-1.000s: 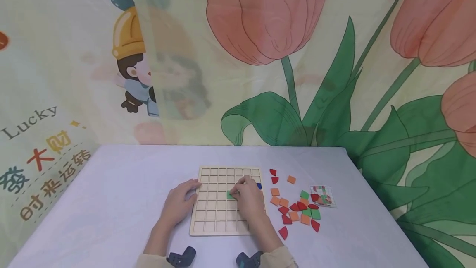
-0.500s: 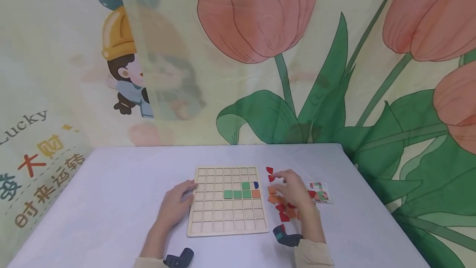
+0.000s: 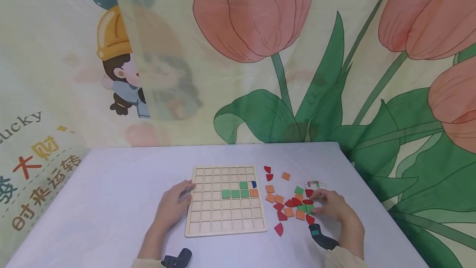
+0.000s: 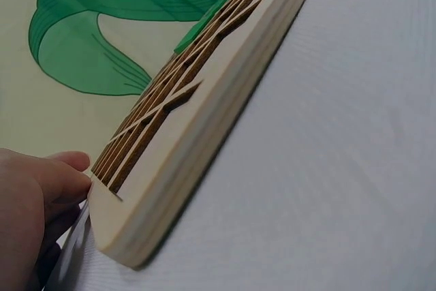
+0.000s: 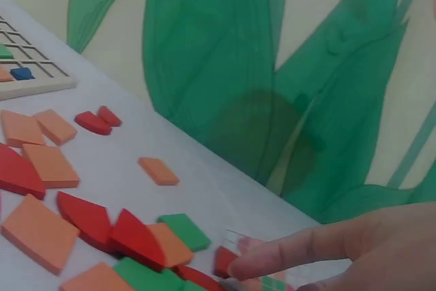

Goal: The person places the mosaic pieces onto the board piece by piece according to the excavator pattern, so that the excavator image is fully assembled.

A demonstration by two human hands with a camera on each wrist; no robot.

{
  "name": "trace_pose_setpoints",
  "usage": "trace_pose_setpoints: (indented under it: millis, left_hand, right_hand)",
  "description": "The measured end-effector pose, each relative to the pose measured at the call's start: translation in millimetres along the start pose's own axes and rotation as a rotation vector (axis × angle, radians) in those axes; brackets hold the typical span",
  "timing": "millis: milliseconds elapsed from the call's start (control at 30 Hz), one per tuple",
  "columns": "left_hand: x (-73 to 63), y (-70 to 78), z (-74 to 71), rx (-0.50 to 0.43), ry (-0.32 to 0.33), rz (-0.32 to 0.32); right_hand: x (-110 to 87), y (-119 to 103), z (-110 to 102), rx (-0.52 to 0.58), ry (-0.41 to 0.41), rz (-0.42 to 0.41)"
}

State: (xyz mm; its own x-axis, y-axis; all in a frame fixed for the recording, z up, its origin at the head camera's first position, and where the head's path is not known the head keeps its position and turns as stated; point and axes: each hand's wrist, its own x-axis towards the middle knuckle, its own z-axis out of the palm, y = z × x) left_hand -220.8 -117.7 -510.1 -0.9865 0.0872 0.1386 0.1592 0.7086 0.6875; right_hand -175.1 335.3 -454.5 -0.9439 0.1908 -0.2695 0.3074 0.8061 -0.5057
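Observation:
A light wooden grid board lies on the table with several green square tiles, an orange tile and a small blue piece in its cells. My left hand rests at the board's left edge, fingertips touching the frame; the left wrist view shows those fingers at a corner. Over the right side of the loose pieces is my right hand, index finger stretched out. In the right wrist view its fingertip is right at a red quarter-round piece. That hand partly covers a printed pattern card.
Loose orange squares, green squares and red quarter-round pieces lie scattered right of the board, some overlapping. A white cloth covers the table. Behind it hangs a backdrop printed with tulips.
My right hand has left the board, passed over the loose pieces and moved right to the card. Green and orange tiles it covered on the board now show. The left hand stays at the edge.

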Motion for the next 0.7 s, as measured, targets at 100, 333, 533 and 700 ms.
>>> trace_pose_setpoints:
  millis: [100, 333, 533, 700]
  left_hand:
    - [0.0, -0.5, 0.2, -0.001, 0.001, -0.002]
    - [-1.4, 1.8, -1.4, -0.019, 0.005, -0.003]
    - [0.0, 0.3, -0.8, -0.019, 0.006, 0.005]
    - [0.0, -0.6, -0.8, -0.016, 0.008, 0.005]
  right_hand:
    - [3.3, -3, 8, -0.009, 0.030, -0.028]
    - [10.7, -9, 19, 0.022, 0.069, -0.026]
    - [11.4, -13, 19, 0.026, 0.060, -0.024]
    - [9.5, -15, 16, 0.022, 0.064, -0.050]
